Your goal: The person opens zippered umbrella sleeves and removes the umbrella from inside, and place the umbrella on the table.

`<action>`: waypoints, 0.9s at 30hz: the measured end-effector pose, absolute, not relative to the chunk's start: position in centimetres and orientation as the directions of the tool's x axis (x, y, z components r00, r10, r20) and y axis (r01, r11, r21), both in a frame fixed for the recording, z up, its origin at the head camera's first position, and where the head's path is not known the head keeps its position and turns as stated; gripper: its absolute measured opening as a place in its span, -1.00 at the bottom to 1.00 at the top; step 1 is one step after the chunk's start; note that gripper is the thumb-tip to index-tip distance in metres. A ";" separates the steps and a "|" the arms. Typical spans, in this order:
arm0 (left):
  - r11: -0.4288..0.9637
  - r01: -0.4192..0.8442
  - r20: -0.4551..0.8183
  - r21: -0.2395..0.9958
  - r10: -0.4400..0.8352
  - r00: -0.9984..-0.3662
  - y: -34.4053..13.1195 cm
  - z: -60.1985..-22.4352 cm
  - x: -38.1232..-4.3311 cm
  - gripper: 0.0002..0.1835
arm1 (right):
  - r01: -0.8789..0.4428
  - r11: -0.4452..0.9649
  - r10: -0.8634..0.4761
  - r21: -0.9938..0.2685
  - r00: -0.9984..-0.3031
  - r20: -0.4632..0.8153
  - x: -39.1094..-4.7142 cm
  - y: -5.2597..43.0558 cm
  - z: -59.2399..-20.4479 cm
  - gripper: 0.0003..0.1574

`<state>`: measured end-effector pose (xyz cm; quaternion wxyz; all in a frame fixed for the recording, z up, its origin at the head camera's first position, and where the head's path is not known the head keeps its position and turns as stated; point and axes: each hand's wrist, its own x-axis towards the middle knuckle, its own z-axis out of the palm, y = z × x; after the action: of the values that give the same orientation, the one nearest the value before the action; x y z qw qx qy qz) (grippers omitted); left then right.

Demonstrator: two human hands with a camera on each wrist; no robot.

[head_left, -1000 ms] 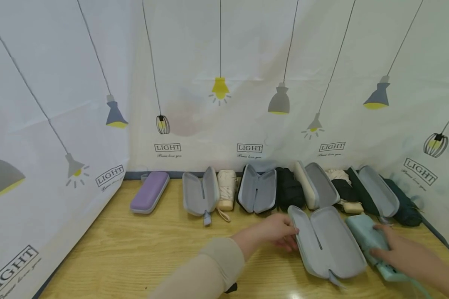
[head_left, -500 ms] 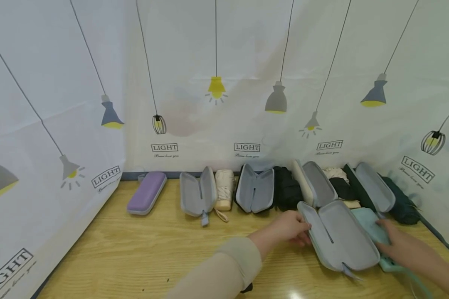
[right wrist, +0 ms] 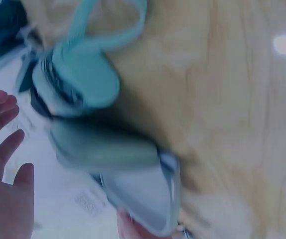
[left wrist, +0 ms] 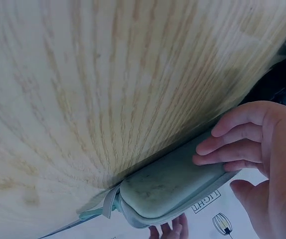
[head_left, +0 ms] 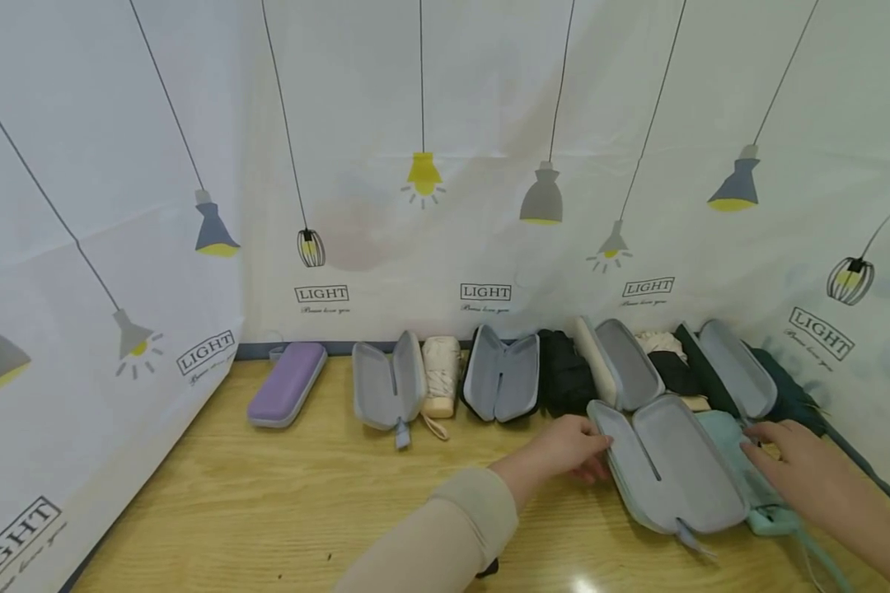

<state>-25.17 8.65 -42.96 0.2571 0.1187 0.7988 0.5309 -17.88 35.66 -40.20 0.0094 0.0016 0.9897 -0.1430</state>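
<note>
An unzipped hard case (head_left: 686,469) lies spread at the front right, grey inside, with a pale mint shell (left wrist: 168,186) in the left wrist view. My left hand (head_left: 567,449) holds its left edge, fingers (left wrist: 227,144) along the shell and thumb by the rim. Right of the case lies a folded mint umbrella (head_left: 723,432), partly hidden behind the case and hand; its strap (right wrist: 118,42) loops onto the table in the right wrist view. My right hand (head_left: 808,469) hovers beside the umbrella, fingers apart and gripping nothing, as the right wrist view shows.
Along the back wall stand a closed purple case (head_left: 287,385), opened grey-lined cases (head_left: 389,383), a cream umbrella (head_left: 441,375), a black umbrella (head_left: 567,375), a cream case (head_left: 596,362) and a dark green umbrella (head_left: 786,391). A printed sheet (head_left: 386,206) hangs behind.
The mint case and umbrella have shifted right and slightly back, with both hands moving along. My right hand has come off the umbrella since half a second ago.
</note>
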 end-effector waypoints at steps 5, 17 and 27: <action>0.384 -0.101 -0.290 0.918 0.474 -0.831 8.0 -42.9 -25.3 -0.78 | -0.077 0.951 -0.066 -0.299 -0.997 0.046 -17.2 32.5 -38.3 -0.26; 0.585 0.104 -0.261 0.805 0.505 -0.823 2.9 -42.7 -26.1 -0.83 | -0.198 0.898 -0.208 -0.392 -0.978 0.018 -17.1 26.2 -37.1 -0.29; 0.613 0.166 -0.180 0.772 0.461 -0.869 -4.4 -41.3 -26.7 -0.77 | -0.282 0.826 -0.297 -0.488 -0.954 0.048 -16.9 21.0 -37.3 -0.53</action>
<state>-26.74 -4.40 -41.32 0.1836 0.1784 0.8792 0.4018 -16.89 20.99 -37.29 0.0149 -0.1513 0.9554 -0.2533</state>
